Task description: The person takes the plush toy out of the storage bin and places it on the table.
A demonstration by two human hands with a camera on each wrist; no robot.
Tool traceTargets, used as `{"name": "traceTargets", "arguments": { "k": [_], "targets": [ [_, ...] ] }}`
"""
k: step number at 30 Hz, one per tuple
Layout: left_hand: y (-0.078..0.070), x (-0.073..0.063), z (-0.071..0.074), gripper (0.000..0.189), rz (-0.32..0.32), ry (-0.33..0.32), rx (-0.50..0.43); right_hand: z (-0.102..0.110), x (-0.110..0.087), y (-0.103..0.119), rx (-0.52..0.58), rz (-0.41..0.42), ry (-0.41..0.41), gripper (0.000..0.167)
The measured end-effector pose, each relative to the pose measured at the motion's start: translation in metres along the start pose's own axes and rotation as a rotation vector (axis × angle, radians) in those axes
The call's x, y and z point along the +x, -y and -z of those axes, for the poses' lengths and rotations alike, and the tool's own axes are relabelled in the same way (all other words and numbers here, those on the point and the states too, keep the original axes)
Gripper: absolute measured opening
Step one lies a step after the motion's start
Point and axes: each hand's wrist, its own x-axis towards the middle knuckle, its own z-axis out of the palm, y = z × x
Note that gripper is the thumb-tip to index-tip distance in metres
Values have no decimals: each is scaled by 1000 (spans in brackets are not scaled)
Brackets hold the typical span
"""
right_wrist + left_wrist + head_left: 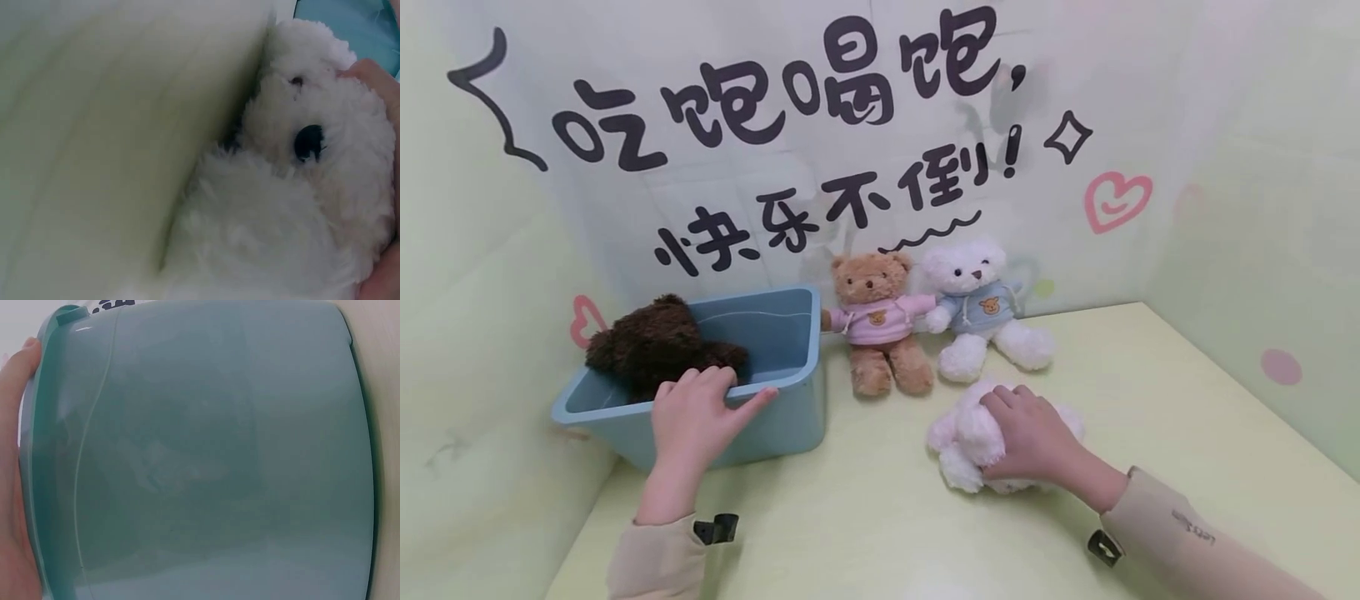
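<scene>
My left hand (pixel 695 421) grips the near rim of a light blue plastic bin (pixel 782 421), fingers over the edge and thumb stretched along it. The left wrist view shows the bin's smooth outer wall (pixel 187 456), with part of the hand at the left edge. A dark brown plush bear (pixel 658 342) leans inside the bin. On the table my right hand (pixel 1033 433) holds a white plush toy (pixel 962 433) that lies face down. Up close in the right wrist view, the plush toy (pixel 337 119) shows black eyes and curly fur.
Against the back wall sit a brown teddy bear (pixel 876 325) in a pink hoodie and a white teddy bear (pixel 977 308) in a blue hoodie. The pale yellow table (pixel 1150 400) carries everything. Printed cloth walls (pixel 880 150) stand behind and at both sides.
</scene>
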Motion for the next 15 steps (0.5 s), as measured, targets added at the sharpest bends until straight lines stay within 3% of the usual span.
{"name": "traceTargets", "arguments": {
  "k": [4,7,12,15],
  "targets": [
    [-2,0,-1,58,0,12,-6,2,-3,0,-16,16,-2,81],
    [-2,1,-2,59,1,-2,-7,12,3,-1,3,47,41,81],
    [0,1,-3,60,3,-3,-9,46,25,-8,-22,33,153,84],
    [0,2,-4,59,5,3,-12,67,38,-14,-68,-7,166,86]
  ]
}}
